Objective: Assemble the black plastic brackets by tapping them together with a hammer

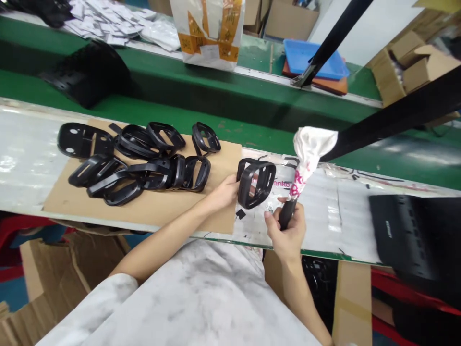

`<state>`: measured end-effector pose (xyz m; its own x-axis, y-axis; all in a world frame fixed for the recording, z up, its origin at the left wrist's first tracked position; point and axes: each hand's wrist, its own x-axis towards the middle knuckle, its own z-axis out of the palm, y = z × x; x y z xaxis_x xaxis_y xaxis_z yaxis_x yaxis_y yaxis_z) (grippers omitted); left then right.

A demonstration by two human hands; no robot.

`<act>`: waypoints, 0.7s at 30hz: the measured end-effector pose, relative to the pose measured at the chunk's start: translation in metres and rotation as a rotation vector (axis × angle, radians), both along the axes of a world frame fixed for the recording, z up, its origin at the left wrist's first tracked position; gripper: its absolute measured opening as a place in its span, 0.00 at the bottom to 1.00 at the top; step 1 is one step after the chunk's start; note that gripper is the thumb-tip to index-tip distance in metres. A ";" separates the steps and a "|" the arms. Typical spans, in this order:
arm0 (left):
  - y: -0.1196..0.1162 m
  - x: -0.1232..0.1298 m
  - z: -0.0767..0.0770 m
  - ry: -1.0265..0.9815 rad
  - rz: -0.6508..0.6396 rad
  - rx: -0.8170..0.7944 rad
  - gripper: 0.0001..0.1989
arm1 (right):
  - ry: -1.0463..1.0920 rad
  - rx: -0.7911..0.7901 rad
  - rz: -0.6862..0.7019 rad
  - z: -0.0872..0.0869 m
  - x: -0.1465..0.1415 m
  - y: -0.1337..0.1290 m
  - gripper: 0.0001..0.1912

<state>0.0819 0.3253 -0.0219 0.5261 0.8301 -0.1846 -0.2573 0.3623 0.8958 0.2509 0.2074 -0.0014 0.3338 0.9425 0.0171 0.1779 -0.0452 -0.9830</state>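
Observation:
My left hand [227,191] is closed on the near side of a black plastic frame [245,187], a rounded open shape held up at the cardboard's right edge. In my right hand [291,230] is the black handle of a hammer-like tool [298,173]. White plastic with pink print wraps its upper part and hides the head, which points up and away from me. The tool stands to the right of the frame, apart from it. Several similar black frames [158,173] lie in a loose group on a flat cardboard sheet [187,211] to the left.
Small black scraps [240,214] lie on the white bench [324,216]. A dark metal post [396,115] slants in from the right. Black panels [414,240] sit at the bench's right. Behind are a green conveyor [162,110], a taped bag [211,33] and a blue tray [324,60].

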 end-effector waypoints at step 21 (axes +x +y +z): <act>-0.090 -0.041 -0.028 1.240 -0.194 1.024 0.46 | -0.070 -0.078 0.108 -0.036 0.017 0.058 0.35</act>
<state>0.0406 0.2351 -0.0500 0.5890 0.8081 0.0062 0.7458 -0.5464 0.3811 0.2677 0.2657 -0.0375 0.2309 0.9723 -0.0376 0.2543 -0.0976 -0.9622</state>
